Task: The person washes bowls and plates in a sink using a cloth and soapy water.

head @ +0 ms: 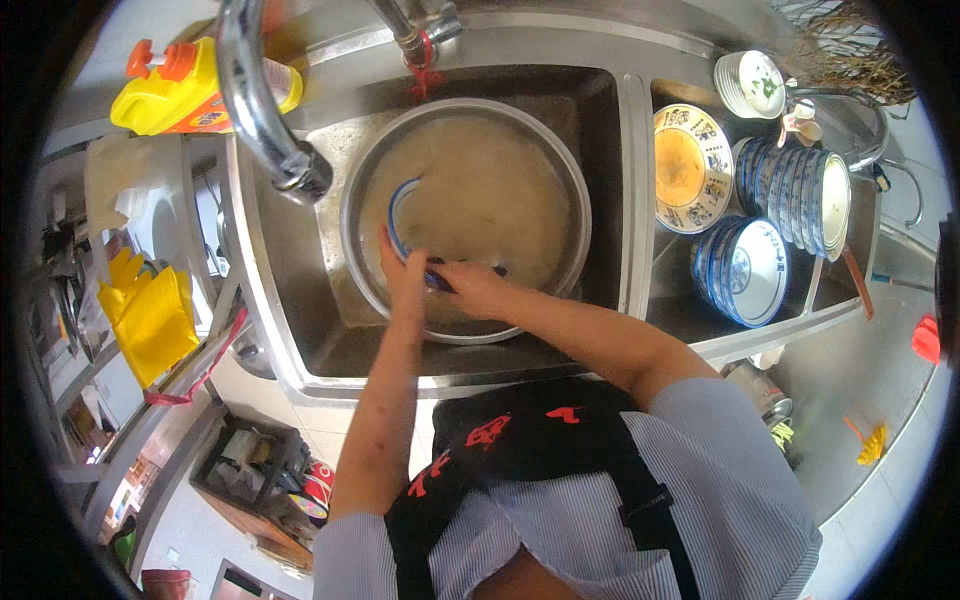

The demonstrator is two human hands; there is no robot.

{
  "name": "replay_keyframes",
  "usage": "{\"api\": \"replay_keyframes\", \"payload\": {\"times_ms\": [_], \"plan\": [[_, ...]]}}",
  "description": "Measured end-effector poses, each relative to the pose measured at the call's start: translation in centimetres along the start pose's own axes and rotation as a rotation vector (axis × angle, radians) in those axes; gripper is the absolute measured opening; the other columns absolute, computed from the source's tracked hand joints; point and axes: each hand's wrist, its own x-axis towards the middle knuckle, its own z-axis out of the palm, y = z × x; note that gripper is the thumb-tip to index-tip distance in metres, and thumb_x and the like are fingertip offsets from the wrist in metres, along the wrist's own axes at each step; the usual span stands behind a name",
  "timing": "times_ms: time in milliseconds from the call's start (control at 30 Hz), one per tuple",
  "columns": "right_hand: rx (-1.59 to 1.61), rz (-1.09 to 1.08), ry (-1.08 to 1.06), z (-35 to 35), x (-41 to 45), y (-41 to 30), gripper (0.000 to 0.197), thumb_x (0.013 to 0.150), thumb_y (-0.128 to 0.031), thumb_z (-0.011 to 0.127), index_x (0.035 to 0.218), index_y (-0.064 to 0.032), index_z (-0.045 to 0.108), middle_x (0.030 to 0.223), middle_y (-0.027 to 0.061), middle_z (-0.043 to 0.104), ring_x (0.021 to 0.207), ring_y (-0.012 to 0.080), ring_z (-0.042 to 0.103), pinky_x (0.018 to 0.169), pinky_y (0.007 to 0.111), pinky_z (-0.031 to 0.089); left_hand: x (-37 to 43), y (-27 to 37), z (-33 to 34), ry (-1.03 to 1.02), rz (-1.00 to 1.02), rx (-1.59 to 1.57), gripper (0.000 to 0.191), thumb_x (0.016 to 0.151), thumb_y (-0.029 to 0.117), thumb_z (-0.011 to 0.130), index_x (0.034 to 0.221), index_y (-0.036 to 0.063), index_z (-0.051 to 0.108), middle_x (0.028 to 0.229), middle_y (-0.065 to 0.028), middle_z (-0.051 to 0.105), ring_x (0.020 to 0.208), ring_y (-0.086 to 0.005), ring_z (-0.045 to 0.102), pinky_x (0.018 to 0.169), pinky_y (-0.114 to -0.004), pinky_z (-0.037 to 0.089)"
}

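Observation:
A wide round metal basin [465, 337] of cloudy water stands in the left bowl of a steel sink. Partly under the water at the basin's near left is a bowl with a blue rim [393, 213]. My left hand [405, 274] grips its near left side, thumb towards the right. My right hand [476, 286] presses in close beside it, with its fingertips at the bowl's near side. Dark blue bits show under and behind the right hand; whether they are bowl pattern or a scrubber is unclear. The water hides the rest of the bowl.
A chrome faucet [259, 112] overhangs the sink's left side. Stacked blue-and-white bowls [750, 274], more stacked bowls [795, 199] and a patterned plate [690, 169] occupy the right sink. A yellow detergent jug [202, 86] lies at back left; yellow rubber gloves [150, 322] hang left.

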Motion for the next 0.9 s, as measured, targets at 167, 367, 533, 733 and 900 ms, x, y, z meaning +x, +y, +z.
{"api": "replay_keyframes", "payload": {"times_ms": [167, 367, 533, 733, 900], "plan": [[0.165, -0.030, 0.160, 1.2, -0.4, 2.5, 0.062, 0.076, -0.010, 0.053, 0.132, -0.0110, 0.026, 0.105, 0.0255, 0.049, 0.098, 0.0353, 0.049, 0.082, 0.041, 0.040, 1.3, 2.6, 0.9, -0.042, -0.224, -0.086, 0.062, 0.069, 0.011, 0.047, 0.128, 0.0008, 0.035, 0.089, -0.0097, 0.052, 0.073, -0.0148, 0.050, 0.068, -0.026, 0.042], [-0.565, -0.259, -0.047, -5.0, 0.2, 6.8, 0.049, 0.077, -0.014, 0.052, 0.124, -0.0128, 0.040, 0.110, 0.0197, 0.051, 0.100, 0.0310, 0.051, 0.083, 0.040, 0.041, 3.3, 2.5, 0.0, -0.200, -0.257, -0.030, 0.051, 0.070, 0.014, 0.047, 0.119, -0.0001, 0.048, 0.096, -0.0093, 0.054, 0.080, -0.0154, 0.051, 0.071, -0.028, 0.042], [-0.815, -0.271, -0.009, -7.0, 4.7, 9.6, 0.038, 0.078, -0.018, 0.050, 0.116, -0.0141, 0.049, 0.113, 0.0142, 0.051, 0.099, 0.0303, 0.052, 0.082, 0.042, 0.042, 3.7, 3.6, 0.0, -0.300, -0.262, -0.037, 0.050, 0.071, 0.012, 0.046, 0.119, -0.0006, 0.047, 0.104, -0.0083, 0.056, 0.087, -0.0167, 0.054, 0.077, -0.028, 0.043], [-0.759, -0.119, -0.260, -0.9, 3.5, 6.5, 0.032, 0.078, -0.018, 0.046, 0.108, -0.0138, 0.056, 0.112, 0.0148, 0.051, 0.095, 0.0319, 0.054, 0.078, 0.045, 0.044, 3.3, 4.2, 1.1, -0.163, -0.378, -0.301, 0.040, 0.081, 0.016, 0.046, 0.117, -0.0002, 0.048, 0.099, -0.0059, 0.056, 0.089, -0.0142, 0.053, 0.079, -0.025, 0.042], [-0.015, 0.000, -0.100, -1.2, 4.4, 0.9, 0.024, 0.068, -0.005, 0.051, 0.092, -0.0076, 0.055, 0.099, 0.0187, 0.054, 0.094, 0.0332, 0.052, 0.076, 0.041, 0.042, 3.0, 1.6, 0.0, -0.158, -0.313, -0.271, 0.039, 0.085, 0.019, 0.046, 0.118, -0.0009, 0.047, 0.102, -0.0069, 0.055, 0.093, -0.0150, 0.052, 0.081, -0.026, 0.040]]}}
